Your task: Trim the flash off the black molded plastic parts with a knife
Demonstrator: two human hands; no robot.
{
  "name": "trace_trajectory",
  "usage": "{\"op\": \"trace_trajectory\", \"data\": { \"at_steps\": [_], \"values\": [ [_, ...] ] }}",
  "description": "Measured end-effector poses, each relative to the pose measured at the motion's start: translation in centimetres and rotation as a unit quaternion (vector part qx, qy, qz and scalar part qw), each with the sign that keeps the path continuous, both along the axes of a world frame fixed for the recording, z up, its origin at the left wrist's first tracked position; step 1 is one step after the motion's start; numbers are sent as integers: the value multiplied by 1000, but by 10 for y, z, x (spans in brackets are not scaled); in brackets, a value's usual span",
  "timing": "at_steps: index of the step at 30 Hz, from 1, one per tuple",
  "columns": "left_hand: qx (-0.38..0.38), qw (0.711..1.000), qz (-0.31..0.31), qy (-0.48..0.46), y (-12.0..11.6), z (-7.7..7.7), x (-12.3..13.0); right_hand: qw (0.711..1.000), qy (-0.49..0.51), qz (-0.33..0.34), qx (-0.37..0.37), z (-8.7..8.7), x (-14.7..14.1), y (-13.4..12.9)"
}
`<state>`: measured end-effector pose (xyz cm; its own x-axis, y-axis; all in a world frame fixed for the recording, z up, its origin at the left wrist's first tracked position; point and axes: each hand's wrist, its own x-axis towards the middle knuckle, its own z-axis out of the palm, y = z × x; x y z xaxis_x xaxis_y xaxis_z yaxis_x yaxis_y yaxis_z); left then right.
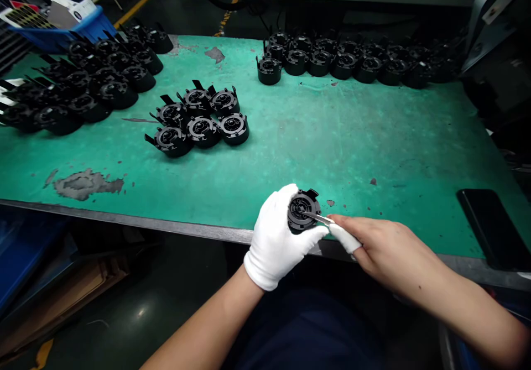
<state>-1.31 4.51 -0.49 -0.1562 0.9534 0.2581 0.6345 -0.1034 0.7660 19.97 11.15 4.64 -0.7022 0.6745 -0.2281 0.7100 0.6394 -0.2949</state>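
My left hand (276, 232), in a white glove, is closed around a round black plastic part (302, 210) at the table's front edge. The part's ringed inner face points up towards me, and a tab sticks out at its top. My right hand (381, 240) is bare except for a white cover over the thumb. Between thumb and fingers it pinches a slim metal tool (318, 217), whose tip reaches the middle of the part's face. The fingers hide the rest of the tool, so I cannot tell its exact kind.
Several similar black parts (202, 131) stand left of centre on the green table (332, 137). More parts (118, 90) crowd the far left, and another row (343, 64) lines the back right. A black phone (493, 227) lies at the right edge. Behind the left group sits a blue bin (93, 27).
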Motion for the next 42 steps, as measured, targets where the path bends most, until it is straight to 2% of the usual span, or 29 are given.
{"op": "trace_trajectory", "data": {
  "at_steps": [2,5,8,11,13,15,17,19,22,25,27,35,42],
  "values": [
    [7,1000,3,0,0,-3,-1,999,6,0,-49,8,-4,2],
    [6,1000,8,-3,1,-4,0,985,59,-4,-161,20,-12,6],
    [-6,999,46,-17,-6,-1,8,962,155,-53,-220,19,-23,1],
    [-55,995,77,-27,-33,8,25,940,248,-114,-204,2,-36,-7],
    [-97,992,73,-15,-57,14,36,936,277,-145,-163,-8,-43,-5],
    [-121,991,49,-1,-77,18,42,941,281,-148,-114,-11,-43,4],
    [-126,991,41,-3,-82,20,39,954,265,-116,-76,-7,-35,16],
    [-115,992,51,-19,-70,20,31,971,221,-68,-52,1,-22,25],
    [-81,995,35,-38,-36,15,17,992,119,-12,-27,6,-3,29],
    [-64,997,10,-41,-7,7,12,999,37,15,-7,2,7,27],
    [-55,998,18,-35,2,2,13,1000,15,23,9,-1,8,27],
    [-32,999,20,-15,4,0,15,999,11,31,7,-2,10,29],
    [-15,999,27,-10,4,-1,14,998,23,19,-63,-6,12,-2]
  ]
}}
